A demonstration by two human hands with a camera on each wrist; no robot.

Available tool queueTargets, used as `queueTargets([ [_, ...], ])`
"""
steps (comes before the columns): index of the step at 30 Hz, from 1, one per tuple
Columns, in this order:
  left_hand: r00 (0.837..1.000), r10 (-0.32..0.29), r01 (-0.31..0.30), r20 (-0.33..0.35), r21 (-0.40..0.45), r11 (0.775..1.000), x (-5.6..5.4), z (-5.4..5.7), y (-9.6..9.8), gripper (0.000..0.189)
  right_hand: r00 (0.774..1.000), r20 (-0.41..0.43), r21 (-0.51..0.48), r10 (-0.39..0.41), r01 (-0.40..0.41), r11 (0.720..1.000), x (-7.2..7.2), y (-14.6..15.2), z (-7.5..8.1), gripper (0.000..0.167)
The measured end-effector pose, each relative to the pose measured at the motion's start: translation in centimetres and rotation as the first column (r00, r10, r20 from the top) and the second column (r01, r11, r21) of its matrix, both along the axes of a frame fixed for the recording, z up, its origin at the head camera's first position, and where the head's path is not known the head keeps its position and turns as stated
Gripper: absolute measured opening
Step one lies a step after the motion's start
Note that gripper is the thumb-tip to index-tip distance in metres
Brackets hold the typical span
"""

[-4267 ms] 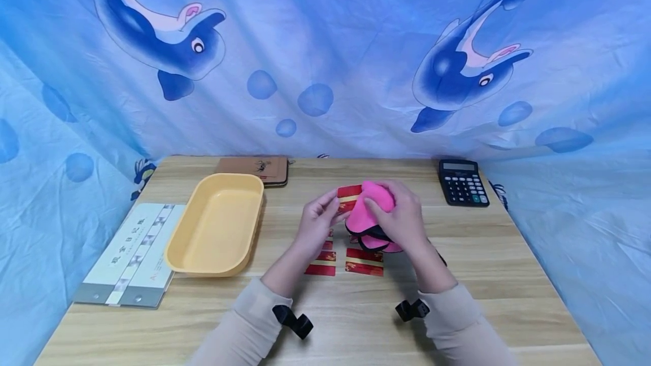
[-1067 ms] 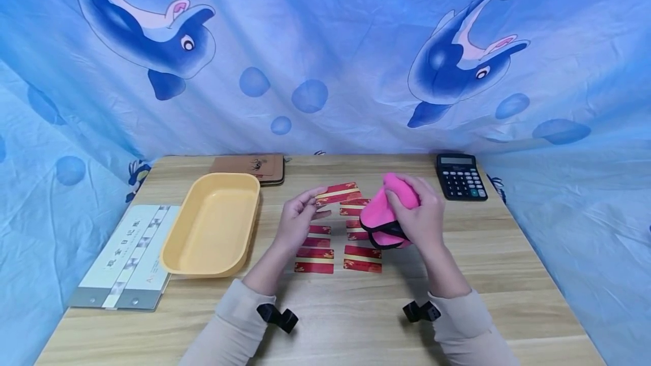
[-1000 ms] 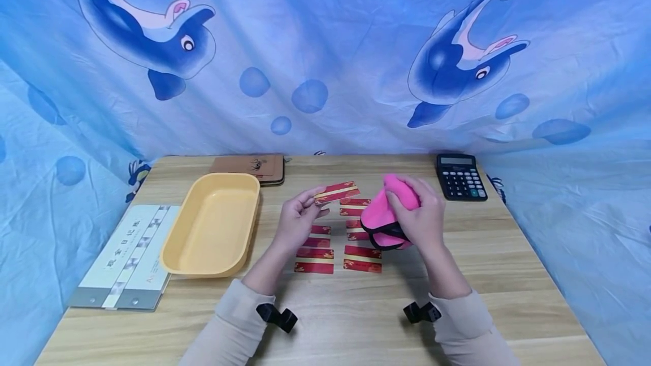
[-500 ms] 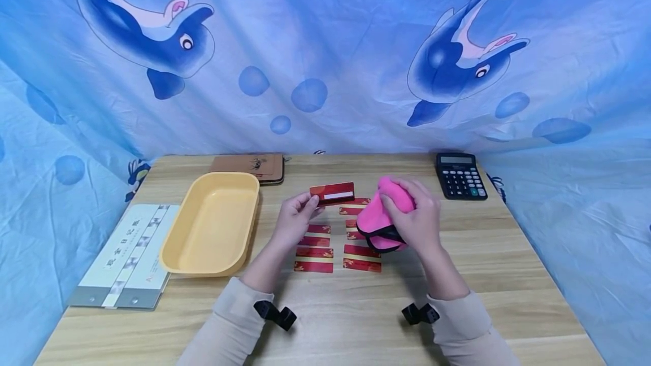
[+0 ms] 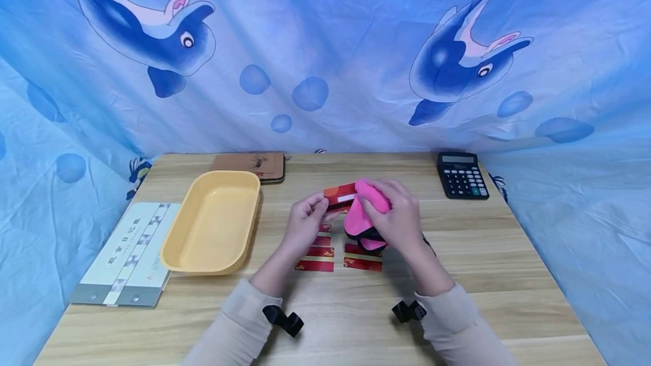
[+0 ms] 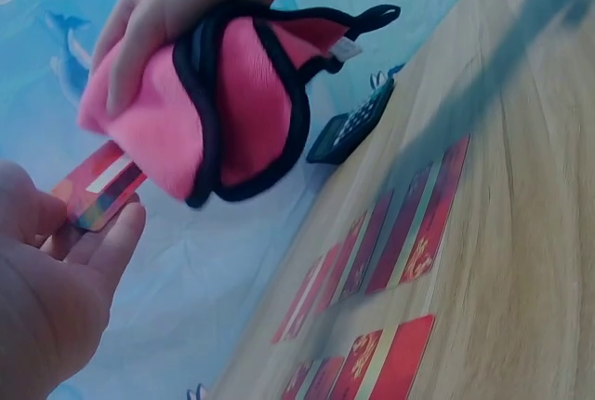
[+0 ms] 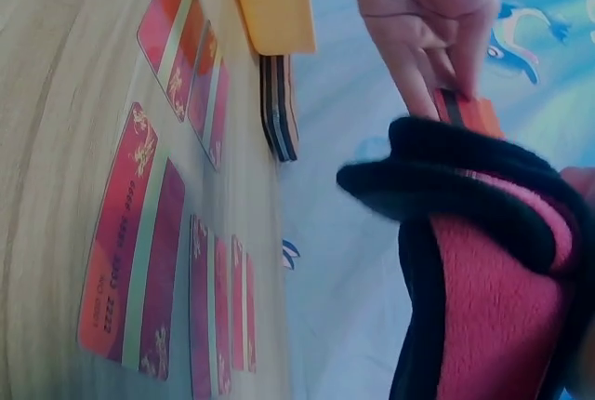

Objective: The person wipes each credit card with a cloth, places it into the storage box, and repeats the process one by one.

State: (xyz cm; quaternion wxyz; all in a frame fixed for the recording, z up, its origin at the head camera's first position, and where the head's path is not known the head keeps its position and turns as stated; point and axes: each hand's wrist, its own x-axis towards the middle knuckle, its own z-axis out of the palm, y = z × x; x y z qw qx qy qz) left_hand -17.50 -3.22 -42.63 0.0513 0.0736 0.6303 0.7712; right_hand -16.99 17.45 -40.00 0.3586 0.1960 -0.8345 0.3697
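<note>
My left hand pinches a red bank card by its left end, above the table. The side with a white strip and a dark band faces up. A folded pink cloth with black edging is bunched in my right hand, its fingers curled round it. The cloth covers the card's right end, also in the left wrist view, where the cloth shows a loop and a small tag. Below the hands, several red and gold bank cards lie in two columns, partly hidden by hands and cloth.
A yellow plastic basin stands left, beside a white and grey binder. Behind it lies a brown wallet. A black calculator is at the back right. A blue dolphin-print curtain hangs behind the table.
With the hands apart, the left hand turned the card from its striped face to its white-strip side. Since then both hands have come together, bringing the cloth over the card's right end.
</note>
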Motion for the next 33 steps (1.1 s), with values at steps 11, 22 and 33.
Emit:
queueTargets([
  [11,0.997,0.005,-0.012,-0.080,-0.086,0.996,0.2,0.1,0.5,0.028,0.998,-0.030,0.132,-0.058,0.061,0.989,0.3,-3.0,-0.2,0.033],
  [22,0.995,0.017,-0.026,-0.097,-0.093,0.995,0.0,0.3,0.3,0.030,0.996,-0.084,0.155,-0.022,0.035,0.987,1.2,-5.2,0.6,0.029],
  [33,0.997,0.012,-0.010,-0.077,0.031,0.999,-0.1,1.1,-0.7,0.030,0.989,-0.063,0.125,-0.137,0.144,0.982,0.5,-2.6,1.2,0.034],
])
